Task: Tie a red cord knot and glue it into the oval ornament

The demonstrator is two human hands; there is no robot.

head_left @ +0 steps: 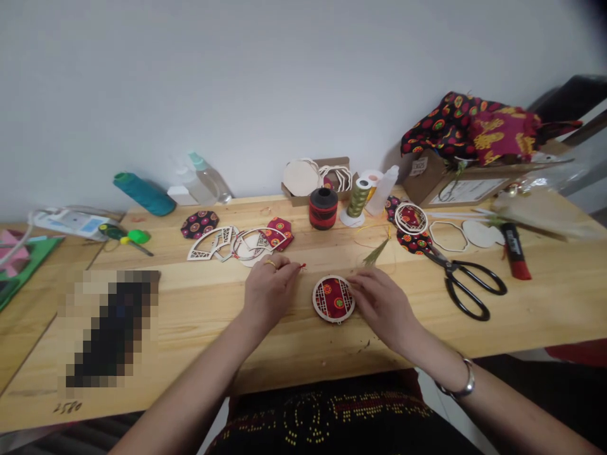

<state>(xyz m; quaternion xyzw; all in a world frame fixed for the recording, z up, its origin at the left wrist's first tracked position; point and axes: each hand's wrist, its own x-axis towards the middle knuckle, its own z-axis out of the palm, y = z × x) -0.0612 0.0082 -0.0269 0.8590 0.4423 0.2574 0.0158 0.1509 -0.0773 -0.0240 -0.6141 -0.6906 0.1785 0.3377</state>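
My left hand (271,287) is closed in a pinch above the table, with a small bit of red cord (302,267) sticking out at its fingertips. To the right of it is a round ornament (334,299), a pale wooden lattice ring over dark red patterned fabric. My right hand (382,303) has its thumb and fingers brought together at the ornament's right edge, gripping the rim. Just beyond that hand lies a green tassel (376,251) with a yellow top. Black-handled scissors (467,281) rest farther right.
Fan-shaped wooden frames (208,245) and fabric pieces (200,224) lie behind my left hand. Thread spools (323,208), glue bottles (382,191) and a cardboard box (417,180) topped with patterned cloth (455,126) line the wall. A black-and-red tube (516,251) is beyond the scissors.
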